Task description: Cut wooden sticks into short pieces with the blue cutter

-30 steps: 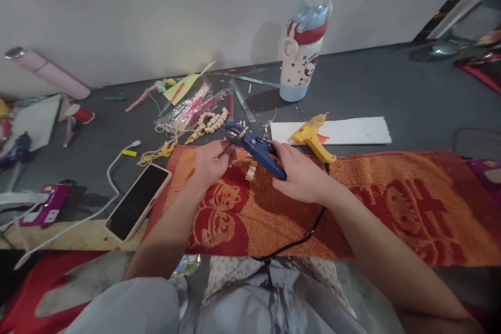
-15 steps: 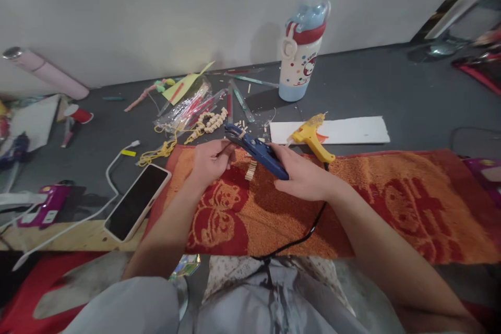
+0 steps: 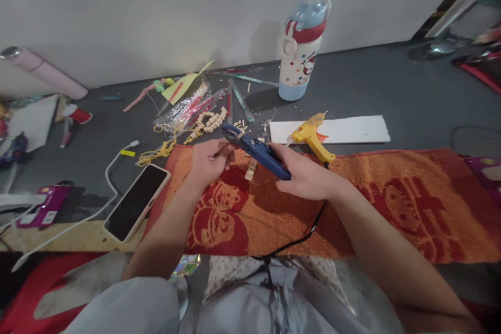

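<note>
Pliers (image 3: 263, 153), blue and slanted over the orange towel (image 3: 289, 219) at the front of the desk (image 3: 364, 83), are gripped by the right hand (image 3: 307, 172). Beside their head, the fingers of the left hand (image 3: 208, 162) are curled in; whether anything is pinched there cannot be told. Small pale pieces (image 3: 251, 170) lie in a row below the tool. For good control, the head should be held steady, with the left fingertips clear of the jaws and the row undisturbed.
</note>
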The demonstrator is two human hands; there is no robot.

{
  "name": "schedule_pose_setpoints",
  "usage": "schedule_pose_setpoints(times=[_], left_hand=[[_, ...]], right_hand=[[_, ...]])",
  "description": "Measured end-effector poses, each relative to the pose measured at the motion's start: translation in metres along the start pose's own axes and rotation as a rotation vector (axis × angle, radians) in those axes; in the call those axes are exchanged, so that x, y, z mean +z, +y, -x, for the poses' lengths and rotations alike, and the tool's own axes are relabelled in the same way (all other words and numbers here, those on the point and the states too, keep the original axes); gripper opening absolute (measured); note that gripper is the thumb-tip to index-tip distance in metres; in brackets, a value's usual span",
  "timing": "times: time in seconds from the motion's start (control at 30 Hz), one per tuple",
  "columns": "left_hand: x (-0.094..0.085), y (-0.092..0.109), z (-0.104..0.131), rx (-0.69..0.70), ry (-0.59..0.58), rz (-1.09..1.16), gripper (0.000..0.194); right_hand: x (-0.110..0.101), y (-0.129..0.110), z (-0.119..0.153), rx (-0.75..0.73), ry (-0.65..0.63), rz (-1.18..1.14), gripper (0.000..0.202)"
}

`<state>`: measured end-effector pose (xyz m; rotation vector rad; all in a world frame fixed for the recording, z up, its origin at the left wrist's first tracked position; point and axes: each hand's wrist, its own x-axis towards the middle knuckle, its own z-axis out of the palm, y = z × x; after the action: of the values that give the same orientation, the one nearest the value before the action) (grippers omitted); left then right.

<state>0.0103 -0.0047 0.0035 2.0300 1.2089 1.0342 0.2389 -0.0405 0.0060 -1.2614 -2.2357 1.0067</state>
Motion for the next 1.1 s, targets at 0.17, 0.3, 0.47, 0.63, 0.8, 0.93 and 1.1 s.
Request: schedule_pose_setpoints(times=[0.17, 0.3, 0.47, 0.63, 0.8, 0.93, 1.1], left_hand=[[0.003, -0.002, -0.001, -0.027, 0.008, -0.032, 0.033], [0.002, -0.007, 0.000, -0.026, -0.002, -0.068, 0.036], [-0.001, -0.012, 0.000, 0.027, -0.022, -0.029, 0.036], [-0.001, -0.014, 0.001, 0.022, -0.033, 0.045, 0.034], [0.002, -0.014, -0.005, -0.009, -0.051, 0.341, 0.034], [0.001, -0.016, -0.010, -0.001, -0.031, 0.466, 0.053], [-0.001, -0.016, -0.010, -0.043, -0.039, 0.495, 0.056]], right_hand=[[0.002, -0.002, -0.001, 0.048, -0.044, -0.009, 0.069], [0.007, 0.000, -0.002, 0.032, 0.077, 0.141, 0.074], [0.005, 0.004, -0.001, -0.018, 0.124, 0.212, 0.077], [0.003, 0.002, 0.000, -0.010, 0.062, 0.115, 0.080], [0.003, 0.002, 0.000, 0.007, 0.046, 0.090, 0.081], [0.004, 0.004, -0.001, -0.014, -0.006, 0.059, 0.084], [0.004, 0.007, 0.000, -0.050, -0.019, 0.029, 0.086]])
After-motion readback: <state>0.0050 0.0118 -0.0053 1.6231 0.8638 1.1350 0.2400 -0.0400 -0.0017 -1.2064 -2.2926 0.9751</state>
